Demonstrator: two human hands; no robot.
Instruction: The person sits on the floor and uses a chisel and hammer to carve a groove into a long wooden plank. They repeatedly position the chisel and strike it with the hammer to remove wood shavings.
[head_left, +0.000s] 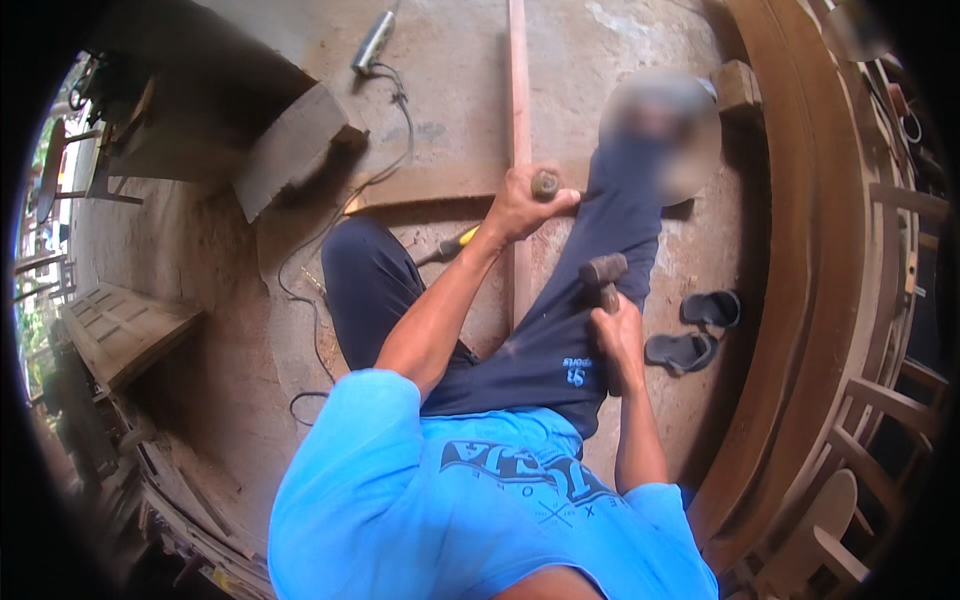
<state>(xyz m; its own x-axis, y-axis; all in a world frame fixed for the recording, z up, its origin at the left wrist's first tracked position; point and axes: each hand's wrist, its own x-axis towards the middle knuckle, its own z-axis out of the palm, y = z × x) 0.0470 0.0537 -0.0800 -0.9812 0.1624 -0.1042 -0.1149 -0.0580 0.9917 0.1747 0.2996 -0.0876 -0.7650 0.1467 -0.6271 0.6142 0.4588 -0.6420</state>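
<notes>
My left hand is closed round an upright tool with a round wooden handle, probably a chisel, over a long narrow wooden strip lying between my legs; its working end is hidden. My right hand grips a hammer, its dark head raised above my outstretched leg, to the right of and below my left hand. Beside my left forearm lies a yellow and black tool, partly hidden behind the arm. A wooden board lies crosswise under the strip.
A silver power tool with a trailing cord lies at the upper middle. A block and panelled wood piece are at left. Dark sandals, a small block, long timbers and chair parts are at right.
</notes>
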